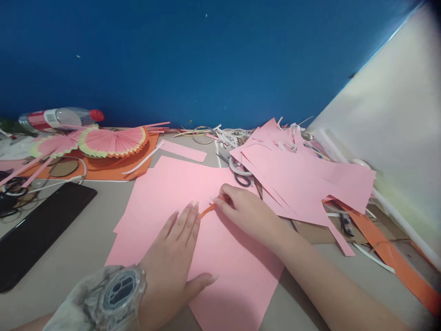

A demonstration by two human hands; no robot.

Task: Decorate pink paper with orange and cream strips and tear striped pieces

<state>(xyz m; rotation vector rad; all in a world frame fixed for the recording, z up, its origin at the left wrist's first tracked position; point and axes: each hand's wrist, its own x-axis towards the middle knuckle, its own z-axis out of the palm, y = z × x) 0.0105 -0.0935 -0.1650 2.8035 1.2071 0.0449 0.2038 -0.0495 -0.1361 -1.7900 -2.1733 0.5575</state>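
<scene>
Pink paper sheets [237, 266] lie overlapping on the grey table in front of me. My left hand [175, 253] rests flat on them, fingers extended and the thumb spread to the right. A thin orange strip [208, 210] runs from beside my left fingertips to my right hand [243, 214]. My right thumb and index finger pinch the strip's upper end, just above the pink paper. The part of the strip inside the pinch is hidden.
A black phone [44, 230] and orange paper with pink paper fans [115, 141] are at left, a bottle [58, 118] behind them. Cut pink sheets [310, 179], scissors [242, 179], paper scraps [230, 137] and an orange band [389, 253] lie behind and right.
</scene>
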